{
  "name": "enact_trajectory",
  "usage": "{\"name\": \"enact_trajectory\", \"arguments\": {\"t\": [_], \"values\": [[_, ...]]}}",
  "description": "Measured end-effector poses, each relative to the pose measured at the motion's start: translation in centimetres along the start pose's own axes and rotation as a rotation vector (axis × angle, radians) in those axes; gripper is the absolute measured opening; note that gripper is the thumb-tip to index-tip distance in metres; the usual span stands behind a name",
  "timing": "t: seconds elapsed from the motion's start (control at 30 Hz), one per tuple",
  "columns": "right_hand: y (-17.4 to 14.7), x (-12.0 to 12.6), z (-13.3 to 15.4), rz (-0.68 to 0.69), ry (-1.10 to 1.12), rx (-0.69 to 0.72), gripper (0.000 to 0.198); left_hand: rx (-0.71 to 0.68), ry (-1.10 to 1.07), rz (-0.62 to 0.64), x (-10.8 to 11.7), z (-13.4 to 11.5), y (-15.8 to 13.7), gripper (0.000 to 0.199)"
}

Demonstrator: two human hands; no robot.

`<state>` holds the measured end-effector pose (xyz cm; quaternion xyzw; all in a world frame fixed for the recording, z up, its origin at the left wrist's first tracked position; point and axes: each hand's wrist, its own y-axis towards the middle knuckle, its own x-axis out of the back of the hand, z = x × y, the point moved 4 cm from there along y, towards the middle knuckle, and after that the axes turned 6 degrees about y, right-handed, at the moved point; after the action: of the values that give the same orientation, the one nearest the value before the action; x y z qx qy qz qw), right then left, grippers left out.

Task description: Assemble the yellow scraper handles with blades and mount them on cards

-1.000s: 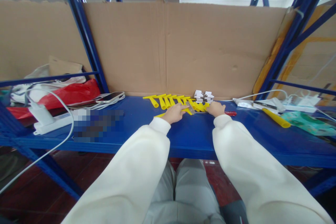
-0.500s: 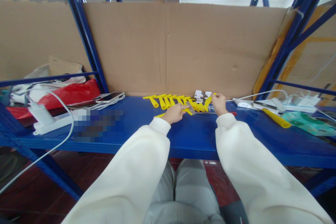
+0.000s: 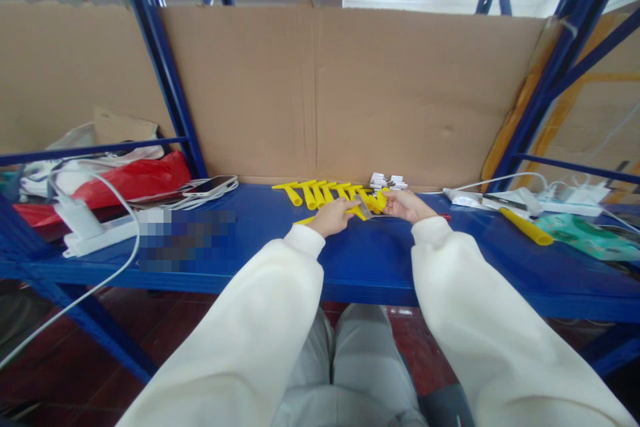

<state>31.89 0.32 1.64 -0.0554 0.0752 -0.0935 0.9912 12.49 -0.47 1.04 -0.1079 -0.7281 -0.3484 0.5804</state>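
Note:
My left hand (image 3: 335,217) is closed around a yellow-handled scraper (image 3: 304,220) with a flat greyish blade (image 3: 365,209) pointing right. My right hand (image 3: 407,205) pinches a small yellow plastic piece (image 3: 381,199) just right of that blade. Several yellow T-shaped plastic tools (image 3: 311,193) lie side by side in a row behind my left hand. More yellow pieces (image 3: 371,203) are bunched between my hands, their shapes partly hidden. White tabs (image 3: 387,181) stand behind them against the cardboard. A red tip (image 3: 445,217), perhaps of a screwdriver handle, shows beside my right wrist.
A cardboard sheet (image 3: 320,93) backs the blue shelf (image 3: 370,260). To the left lie a phone (image 3: 210,185), a white power strip (image 3: 105,230) with cable, and a red bag (image 3: 145,173). On the right are a yellow tube-like piece (image 3: 527,225), a green packet (image 3: 590,235) and chargers.
My right hand has moved left with a yellow piece, closer to the blade, and its wrist has turned inward. My left hand stays in place with the scraper.

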Motion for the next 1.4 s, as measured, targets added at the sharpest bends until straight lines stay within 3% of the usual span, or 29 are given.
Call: {"name": "enact_trajectory", "arguments": {"t": [0.27, 0.5, 0.67, 1.17, 1.4], "values": [[-0.7, -1.6, 0.5, 0.11, -0.138, 0.125, 0.009, 0.025, -0.023, 0.016, 0.1, -0.2, 0.0, 0.059], [-0.7, -1.9, -0.2, 0.087, -0.263, 0.212, 0.026, 0.053, -0.057, 0.036, -0.1, -0.4, -0.1, 0.068], [-1.2, -2.5, -0.3, 0.094, -0.328, 0.278, 0.026, 0.059, -0.056, 0.055, -0.3, -0.4, 0.0, 0.071], [-2.1, -3.1, -0.1, 0.096, -0.422, 0.375, 0.038, 0.034, -0.061, 0.032, -0.5, -0.4, 0.1, 0.072], [-1.8, -3.0, -0.1, 0.043, -0.471, 0.359, 0.039, 0.046, -0.101, 0.028, -0.5, -0.3, 0.1, 0.071]]}}
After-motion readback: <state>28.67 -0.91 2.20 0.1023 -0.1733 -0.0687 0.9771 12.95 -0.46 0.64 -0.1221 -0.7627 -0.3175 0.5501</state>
